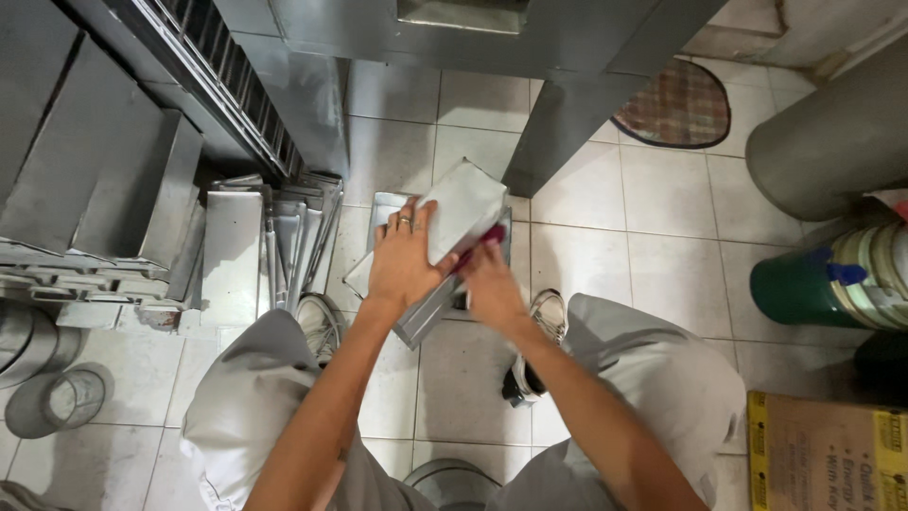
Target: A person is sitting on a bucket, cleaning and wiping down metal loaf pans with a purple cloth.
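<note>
A bent grey sheet-metal piece (461, 203) is tilted up off the tiled floor in front of me. My left hand (402, 260), with rings on two fingers, lies flat on its left face and grips it. On the piece's right edge, my right hand (490, 284) is closed around a dark red tool (487, 237) that presses against the metal. Another flat metal sheet (383, 213) lies on the floor under the held piece. I am crouched, with my grey trouser knees at both sides and my sandalled feet below the piece.
A stack of upright metal pieces (284, 237) leans at the left beside grey metal boxes (113, 180). A metal cabinet (567, 104) stands ahead. At the right are a large grey cylinder (832, 142), a green can (804, 289) and a cardboard box (823, 454). A mesh cup (71, 397) sits at lower left.
</note>
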